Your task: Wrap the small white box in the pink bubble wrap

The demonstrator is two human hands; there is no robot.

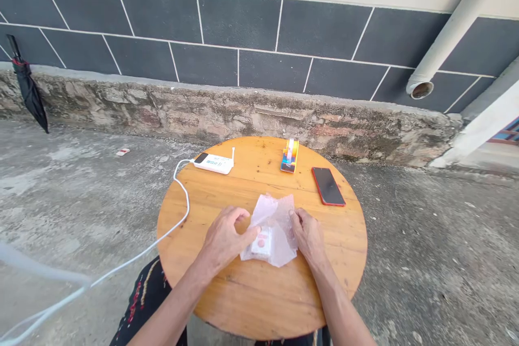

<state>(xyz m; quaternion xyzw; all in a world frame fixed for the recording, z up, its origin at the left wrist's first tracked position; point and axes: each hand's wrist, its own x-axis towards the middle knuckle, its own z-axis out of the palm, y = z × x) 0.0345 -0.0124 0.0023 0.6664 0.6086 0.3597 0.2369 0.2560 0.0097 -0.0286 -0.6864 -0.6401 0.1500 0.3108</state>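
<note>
On the round wooden table lies a sheet of bubble wrap (279,216), thin and slightly pink. A small white box (261,242) with reddish marks sits on its left part; I cannot tell whether a layer covers it. My left hand (229,235) is at the left edge of the wrap, fingers apart, its thumb touching the wrap beside the box. At the right edge my right hand (307,232) pinches the bubble wrap between thumb and fingers.
The round table (259,303) also bears a white router-like device (214,163) with a cable (184,189), a tape dispenser (290,155) and a red-edged phone (328,186). Behind stands a tiled wall (243,16) with a drainpipe (441,43). An umbrella (30,89) leans at left.
</note>
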